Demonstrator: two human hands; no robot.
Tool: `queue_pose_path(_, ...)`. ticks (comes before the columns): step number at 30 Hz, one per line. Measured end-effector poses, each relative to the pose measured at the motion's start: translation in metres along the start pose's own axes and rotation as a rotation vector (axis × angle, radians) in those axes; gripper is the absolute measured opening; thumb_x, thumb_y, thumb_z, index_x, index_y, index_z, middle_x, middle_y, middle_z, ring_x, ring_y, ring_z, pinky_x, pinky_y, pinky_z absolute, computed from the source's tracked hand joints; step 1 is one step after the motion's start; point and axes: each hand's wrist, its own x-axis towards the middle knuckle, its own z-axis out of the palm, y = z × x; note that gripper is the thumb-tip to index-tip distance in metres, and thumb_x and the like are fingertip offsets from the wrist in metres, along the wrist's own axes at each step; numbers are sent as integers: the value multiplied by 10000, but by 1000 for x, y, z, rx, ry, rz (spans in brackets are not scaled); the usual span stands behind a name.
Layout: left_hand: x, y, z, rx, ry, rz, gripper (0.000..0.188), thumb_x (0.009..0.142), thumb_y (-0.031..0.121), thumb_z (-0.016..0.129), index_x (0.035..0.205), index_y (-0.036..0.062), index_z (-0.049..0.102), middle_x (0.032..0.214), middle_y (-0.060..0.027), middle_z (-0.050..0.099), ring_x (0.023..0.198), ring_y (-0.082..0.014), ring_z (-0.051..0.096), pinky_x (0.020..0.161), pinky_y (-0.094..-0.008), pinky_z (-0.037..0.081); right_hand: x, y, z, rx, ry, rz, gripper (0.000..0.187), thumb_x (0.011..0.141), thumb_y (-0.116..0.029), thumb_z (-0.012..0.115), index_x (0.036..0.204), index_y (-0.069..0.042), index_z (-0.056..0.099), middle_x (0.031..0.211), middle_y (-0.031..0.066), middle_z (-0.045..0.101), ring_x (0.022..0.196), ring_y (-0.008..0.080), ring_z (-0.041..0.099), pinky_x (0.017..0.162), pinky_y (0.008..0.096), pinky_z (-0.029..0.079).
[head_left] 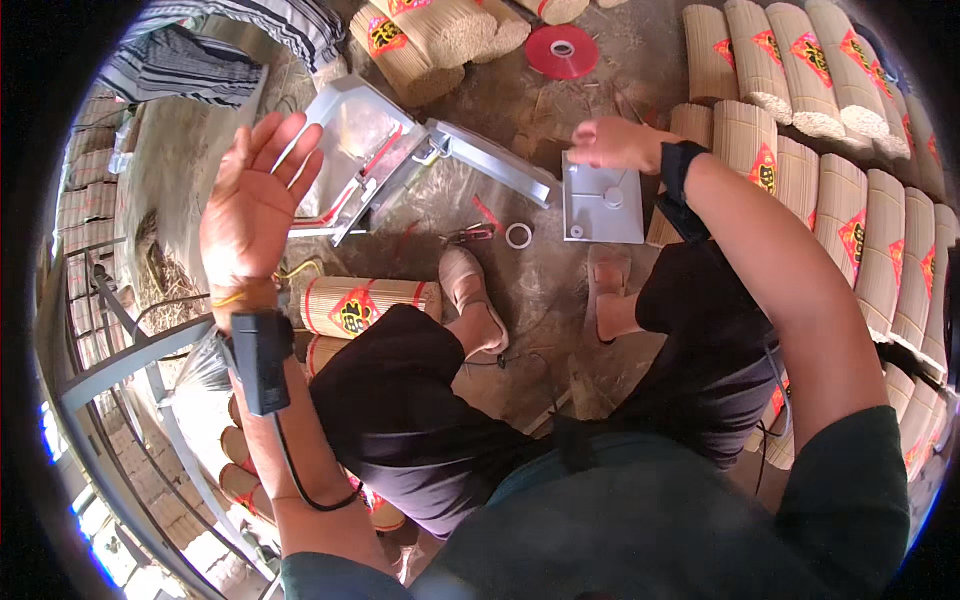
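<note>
Pale grey metal and what looks like clear plastic make up the jointed frame (365,140) on the floor, ahead of the person's feet and between the two hands. Its long bar (495,165) slants down toward a grey square plate (603,215), which lies just beside the bar's end.

Left hand (248,215) is held up at the frame's near left side, palm showing, fingers spread and holding nothing. Right hand (615,145) is over the far edge of the plate; its fingers point left and look loosely bent, but blur hides whether they grip anything, and whether they touch the plate cannot be told.

For good handling, I would judge that the empty left palm should settle on the solid rim of the frame, away from the thin red strip (388,148), so that it steadies without bending anything. The right hand would do best to come down flat and slowly, keeping off the round knob on the plate. The black box (260,360) on the left wrist trails a cable, which ought to stay clear of the joint.

Near the feet lie a white ring (509,236) and a red-handled tool (478,235); feet are best kept off both. A bundle of sticks (412,298) lies by the left knee, and it would probably ask for a full, even grasp around its middle, lest the sticks slide lengthwise
</note>
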Motion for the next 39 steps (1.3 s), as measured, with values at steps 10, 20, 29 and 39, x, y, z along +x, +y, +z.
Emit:
queue_pose_path(10, 57, -17, -66, 1117, 462, 509, 312, 924, 205, 584, 1139, -20, 560, 1040, -129, 641, 984, -175, 594, 891, -287, 447, 71, 80, 50, -333, 34, 285, 519, 851, -340, 572, 1158, 78, 548, 1171, 280, 555, 1103, 407, 524, 940, 431, 415)
queue_pose_path(20, 93, -43, -107, 1292, 516, 412, 278, 958, 266, 543, 1068, 20, 609, 834, 16, 575, 753, -65, 512, 658, -210, 432, 196, 93, -2, -643, 390, 227, 460, 811, -263, 596, 1183, -19, 480, 1205, 173, 546, 1181, 321, 493, 947, 448, 415)
queue_pose_path(29, 84, -34, -104, 1414, 655, 341, 405, 993, 339, 437, 1116, -3, 614, 997, -74, 631, 905, -138, 567, 810, -278, 442, 282, 120, -18, -1031, 492, 40, 640, 739, -205, 711, 1282, -75, 398, 1189, 129, 550, 1121, 291, 530, 922, 500, 360)
queue_pose_path(39, 90, -34, -99, 1498, 664, 357, 314, 961, 309, 529, 968, 18, 647, 755, -9, 590, 683, -72, 483, 617, -236, 418, 205, 95, -15, -850, 377, -230, 556, 718, -137, 686, 1222, -54, 466, 1169, 184, 563, 1084, 345, 550, 876, 501, 415)
